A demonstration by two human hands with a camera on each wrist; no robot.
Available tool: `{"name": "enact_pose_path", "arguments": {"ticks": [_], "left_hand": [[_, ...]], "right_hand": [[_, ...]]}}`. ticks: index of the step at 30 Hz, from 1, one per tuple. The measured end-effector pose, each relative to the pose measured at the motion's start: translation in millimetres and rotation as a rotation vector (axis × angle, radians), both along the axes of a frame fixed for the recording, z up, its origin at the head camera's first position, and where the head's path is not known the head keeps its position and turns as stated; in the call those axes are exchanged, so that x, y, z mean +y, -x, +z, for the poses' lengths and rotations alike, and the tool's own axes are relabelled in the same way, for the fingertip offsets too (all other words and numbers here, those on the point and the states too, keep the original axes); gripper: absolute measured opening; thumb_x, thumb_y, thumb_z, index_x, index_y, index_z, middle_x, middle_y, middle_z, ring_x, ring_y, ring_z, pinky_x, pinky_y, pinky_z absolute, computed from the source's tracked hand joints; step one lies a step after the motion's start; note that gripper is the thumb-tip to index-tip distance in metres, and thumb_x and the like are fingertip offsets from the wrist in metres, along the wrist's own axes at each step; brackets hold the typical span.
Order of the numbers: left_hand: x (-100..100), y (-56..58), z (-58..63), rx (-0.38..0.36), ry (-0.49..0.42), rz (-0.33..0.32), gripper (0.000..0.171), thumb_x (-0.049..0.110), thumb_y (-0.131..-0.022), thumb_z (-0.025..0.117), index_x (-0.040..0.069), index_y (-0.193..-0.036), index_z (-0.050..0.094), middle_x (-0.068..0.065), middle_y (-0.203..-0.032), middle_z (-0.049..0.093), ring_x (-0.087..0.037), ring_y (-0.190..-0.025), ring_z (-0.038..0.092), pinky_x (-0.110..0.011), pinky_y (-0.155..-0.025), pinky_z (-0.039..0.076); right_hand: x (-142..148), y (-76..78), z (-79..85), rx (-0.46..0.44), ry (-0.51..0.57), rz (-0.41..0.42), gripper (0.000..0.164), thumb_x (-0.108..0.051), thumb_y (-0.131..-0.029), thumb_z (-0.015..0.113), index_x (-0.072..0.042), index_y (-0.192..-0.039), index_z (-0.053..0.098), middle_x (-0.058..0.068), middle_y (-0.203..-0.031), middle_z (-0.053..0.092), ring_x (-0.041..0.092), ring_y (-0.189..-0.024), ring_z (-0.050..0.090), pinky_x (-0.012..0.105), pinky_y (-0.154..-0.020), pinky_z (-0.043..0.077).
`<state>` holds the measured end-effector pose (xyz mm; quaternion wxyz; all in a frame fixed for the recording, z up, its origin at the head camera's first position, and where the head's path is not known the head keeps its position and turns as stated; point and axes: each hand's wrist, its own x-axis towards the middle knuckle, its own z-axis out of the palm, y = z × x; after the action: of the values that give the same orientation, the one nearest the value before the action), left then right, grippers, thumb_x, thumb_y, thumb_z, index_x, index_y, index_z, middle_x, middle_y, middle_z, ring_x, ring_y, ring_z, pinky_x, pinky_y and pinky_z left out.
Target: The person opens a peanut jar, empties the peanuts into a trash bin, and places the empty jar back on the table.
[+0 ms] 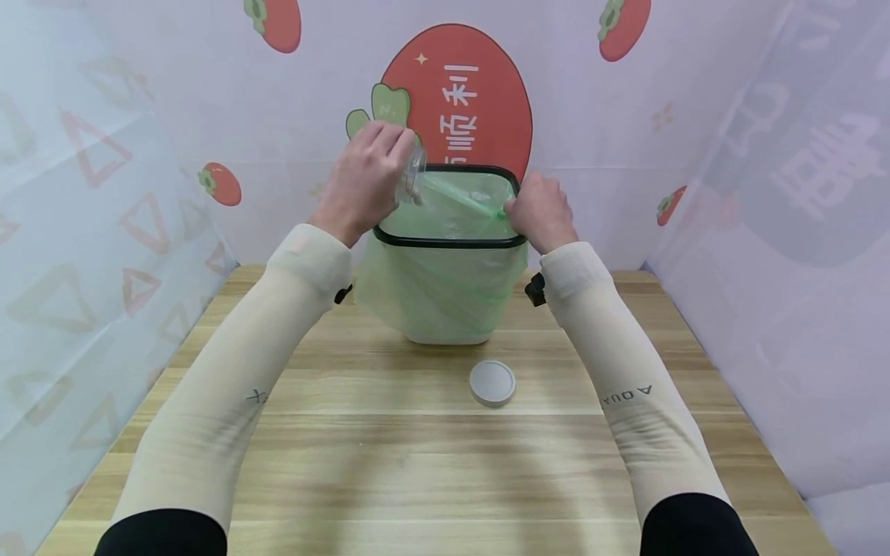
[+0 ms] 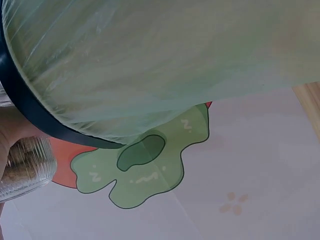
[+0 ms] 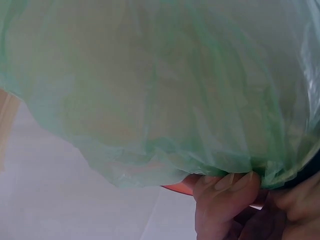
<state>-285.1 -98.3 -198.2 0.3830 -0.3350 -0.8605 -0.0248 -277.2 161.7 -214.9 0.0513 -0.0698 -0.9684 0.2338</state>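
Observation:
A trash bin with a black rim stands at the back of the table, lined with a thin green plastic bag that hangs over its outside. My left hand grips a clear glass jar, tipped over the left side of the bin's opening. In the left wrist view the ribbed jar shows something brownish in it or through it. At the right side of the rim, my right hand pinches the bag; its curled fingers press against the bag's edge in the right wrist view.
A round, pale grey lid lies flat on the wooden table, in front of the bin. Printed white cloth walls close off the back and both sides.

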Motion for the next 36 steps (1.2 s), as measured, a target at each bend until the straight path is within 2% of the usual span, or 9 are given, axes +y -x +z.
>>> {"name": "enact_pose_path", "arguments": {"ticks": [12,21,30,36], "left_hand": [[-0.7,1.0,-0.4,0.01,-0.022,-0.002,0.041,-0.003,-0.093,0.071,-0.004,-0.132,0.06,-0.023,-0.133,0.067,-0.04,-0.129,0.059,-0.048,-0.118,0.048],[2.6,2.0,-2.2,0.074,-0.002,-0.005,0.029,0.004,-0.101,0.066,-0.002,-0.129,0.063,-0.02,-0.13,0.069,-0.038,-0.128,0.06,-0.047,-0.118,0.049],[2.9,2.7,-1.4,0.127,0.029,-0.015,0.026,0.0,-0.102,0.062,-0.003,-0.129,0.062,-0.02,-0.128,0.069,-0.039,-0.127,0.059,-0.048,-0.118,0.048],[1.4,1.9,1.7,0.131,0.029,-0.012,0.025,-0.001,-0.103,0.06,-0.002,-0.128,0.061,-0.02,-0.129,0.068,-0.039,-0.129,0.058,-0.049,-0.118,0.049]], "right_hand": [[-0.1,-0.6,0.5,0.003,0.003,0.0,0.023,-0.025,-0.105,0.055,-0.003,-0.109,0.059,0.015,-0.106,0.064,0.028,-0.091,0.06,0.04,-0.071,0.051],[-0.1,-1.1,-0.4,0.012,0.014,-0.001,0.021,-0.024,-0.105,0.055,-0.004,-0.102,0.057,0.013,-0.1,0.063,0.027,-0.086,0.06,0.039,-0.068,0.05],[0.0,-0.3,-1.5,0.012,0.006,-0.003,0.021,-0.024,-0.105,0.054,-0.004,-0.101,0.058,0.013,-0.101,0.063,0.027,-0.087,0.06,0.039,-0.068,0.051],[1.0,-0.2,-2.0,0.018,0.007,0.001,0.022,-0.024,-0.105,0.054,-0.003,-0.103,0.059,0.013,-0.101,0.064,0.027,-0.087,0.061,0.039,-0.068,0.051]]}}
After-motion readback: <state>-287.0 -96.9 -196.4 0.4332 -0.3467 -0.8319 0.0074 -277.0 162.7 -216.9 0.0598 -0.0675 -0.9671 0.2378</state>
